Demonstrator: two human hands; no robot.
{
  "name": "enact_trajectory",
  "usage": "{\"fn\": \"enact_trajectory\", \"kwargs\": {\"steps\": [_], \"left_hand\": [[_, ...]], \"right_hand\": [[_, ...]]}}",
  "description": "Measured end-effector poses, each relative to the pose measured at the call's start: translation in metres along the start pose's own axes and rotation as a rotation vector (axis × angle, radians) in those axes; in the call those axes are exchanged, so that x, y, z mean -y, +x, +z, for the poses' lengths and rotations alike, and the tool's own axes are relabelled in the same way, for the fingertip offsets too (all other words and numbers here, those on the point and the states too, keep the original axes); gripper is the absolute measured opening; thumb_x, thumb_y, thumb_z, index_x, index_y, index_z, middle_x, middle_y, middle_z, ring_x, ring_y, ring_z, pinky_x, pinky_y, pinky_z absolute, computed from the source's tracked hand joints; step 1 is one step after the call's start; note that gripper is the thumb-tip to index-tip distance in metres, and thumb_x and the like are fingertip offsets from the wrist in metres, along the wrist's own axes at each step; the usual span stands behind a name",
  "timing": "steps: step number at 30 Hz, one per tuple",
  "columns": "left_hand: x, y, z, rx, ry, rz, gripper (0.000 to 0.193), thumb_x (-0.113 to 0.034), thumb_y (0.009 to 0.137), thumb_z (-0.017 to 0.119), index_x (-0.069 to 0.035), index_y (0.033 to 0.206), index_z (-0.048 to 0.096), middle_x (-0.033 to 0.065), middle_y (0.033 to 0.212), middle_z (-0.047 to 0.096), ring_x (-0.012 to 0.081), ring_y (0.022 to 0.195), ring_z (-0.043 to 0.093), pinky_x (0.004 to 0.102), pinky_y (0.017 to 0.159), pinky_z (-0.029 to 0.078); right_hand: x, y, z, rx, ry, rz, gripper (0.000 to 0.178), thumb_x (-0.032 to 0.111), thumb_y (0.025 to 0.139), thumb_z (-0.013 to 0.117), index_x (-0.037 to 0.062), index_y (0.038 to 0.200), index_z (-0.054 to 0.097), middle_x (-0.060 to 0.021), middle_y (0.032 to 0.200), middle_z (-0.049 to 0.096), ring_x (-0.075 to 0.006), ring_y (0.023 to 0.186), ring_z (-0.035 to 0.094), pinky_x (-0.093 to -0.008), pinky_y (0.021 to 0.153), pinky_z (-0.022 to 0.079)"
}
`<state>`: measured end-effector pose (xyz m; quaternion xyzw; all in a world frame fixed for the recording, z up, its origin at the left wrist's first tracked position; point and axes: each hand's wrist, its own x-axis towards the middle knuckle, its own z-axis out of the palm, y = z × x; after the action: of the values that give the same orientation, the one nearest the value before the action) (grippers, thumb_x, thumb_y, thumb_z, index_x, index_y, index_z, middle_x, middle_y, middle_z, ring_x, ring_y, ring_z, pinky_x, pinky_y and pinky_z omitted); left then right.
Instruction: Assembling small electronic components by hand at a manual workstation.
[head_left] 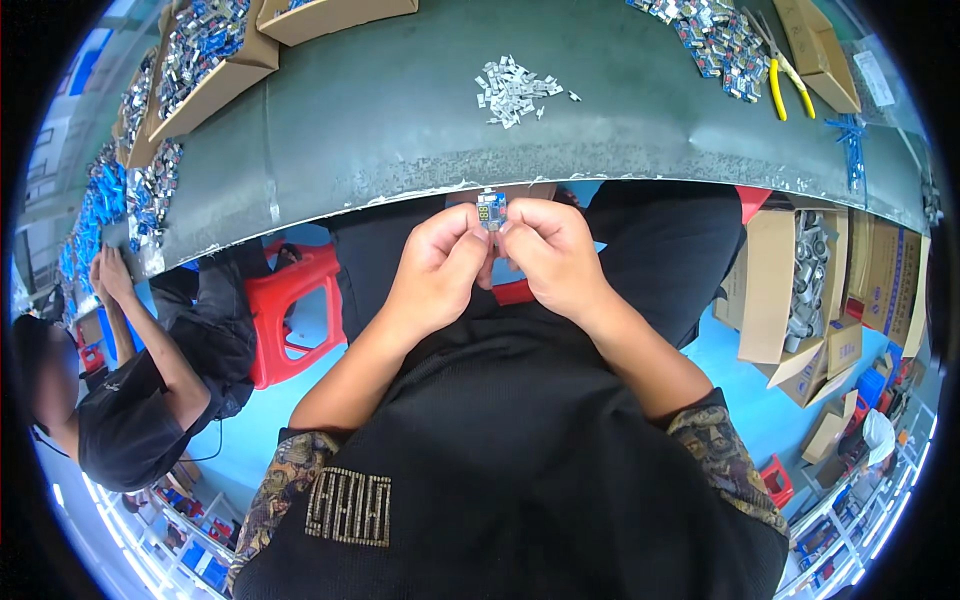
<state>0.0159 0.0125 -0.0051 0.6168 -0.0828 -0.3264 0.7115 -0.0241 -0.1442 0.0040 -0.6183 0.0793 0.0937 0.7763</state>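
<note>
A small blue circuit board (491, 212) with a dark display is pinched between the fingertips of both hands, just in front of the table's near edge. My left hand (440, 260) grips its left side, thumb and forefinger closed. On the other side, my right hand (550, 250) holds it with thumb and forefinger pressed together. A small pale piece sits at the board's upper end; whether it is fixed there I cannot tell. Beyond the hands, a loose pile of small white parts (508, 92) lies on the dark green tabletop (380, 110).
Pliers with yellow handles (790, 88) lie at the far right beside a heap of circuit boards (715, 45). Cardboard boxes of parts (215, 85) stand far left. A co-worker (150, 370) sits at left near a red stool (295, 310). An open carton (770, 290) of metal parts stands right.
</note>
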Motion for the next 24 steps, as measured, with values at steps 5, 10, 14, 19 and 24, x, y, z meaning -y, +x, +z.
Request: {"fn": "enact_trajectory", "kwargs": {"steps": [5, 10, 14, 19, 24], "left_hand": [[-0.004, -0.001, -0.001, -0.029, -0.070, -0.094, 0.022, -0.016, 0.100, 0.045, -0.004, 0.086, 0.055, -0.0021, 0.065, 0.048, 0.0064, 0.053, 0.043, 0.0233, 0.050, 0.038], [-0.006, 0.002, -0.002, 0.008, -0.200, -0.182, 0.019, -0.016, 0.099, 0.045, -0.004, 0.090, 0.056, -0.0036, 0.062, 0.040, 0.0074, 0.052, 0.037, 0.0244, 0.049, 0.035], [-0.014, 0.004, -0.005, 0.067, -0.252, -0.199, 0.016, -0.014, 0.097, 0.044, -0.003, 0.090, 0.055, -0.0039, 0.063, 0.039, 0.0066, 0.051, 0.035, 0.0234, 0.046, 0.030], [-0.016, 0.006, -0.004, 0.098, -0.245, -0.165, 0.014, -0.012, 0.095, 0.045, -0.003, 0.090, 0.055, -0.0038, 0.064, 0.040, 0.0056, 0.051, 0.033, 0.0223, 0.045, 0.027], [-0.015, 0.006, -0.004, 0.097, -0.243, -0.144, 0.013, -0.010, 0.094, 0.045, -0.003, 0.091, 0.055, -0.0040, 0.065, 0.041, 0.0043, 0.052, 0.033, 0.0214, 0.046, 0.027]], "right_hand": [[0.002, -0.001, 0.014, -0.041, 0.256, 0.029, 0.022, 0.008, 0.093, 0.047, 0.0036, 0.072, 0.054, 0.0014, 0.066, 0.053, -0.0047, 0.060, 0.045, -0.0238, 0.054, 0.037], [-0.008, 0.001, 0.008, -0.078, 0.077, -0.004, 0.023, 0.008, 0.092, 0.044, 0.0037, 0.070, 0.052, 0.0005, 0.064, 0.051, -0.0052, 0.058, 0.043, -0.0242, 0.053, 0.034], [-0.004, 0.002, 0.011, -0.076, 0.131, 0.017, 0.022, 0.007, 0.090, 0.043, 0.0033, 0.070, 0.052, -0.0006, 0.062, 0.050, -0.0070, 0.056, 0.042, -0.0246, 0.052, 0.033], [-0.007, 0.003, 0.010, -0.050, 0.209, 0.051, 0.022, 0.007, 0.089, 0.043, 0.0029, 0.070, 0.052, -0.0016, 0.062, 0.050, -0.0085, 0.055, 0.042, -0.0253, 0.052, 0.033], [-0.013, 0.003, 0.007, -0.026, 0.200, 0.016, 0.021, 0.007, 0.088, 0.042, 0.0027, 0.070, 0.052, -0.0020, 0.062, 0.050, -0.0088, 0.055, 0.042, -0.0260, 0.052, 0.034]]}}
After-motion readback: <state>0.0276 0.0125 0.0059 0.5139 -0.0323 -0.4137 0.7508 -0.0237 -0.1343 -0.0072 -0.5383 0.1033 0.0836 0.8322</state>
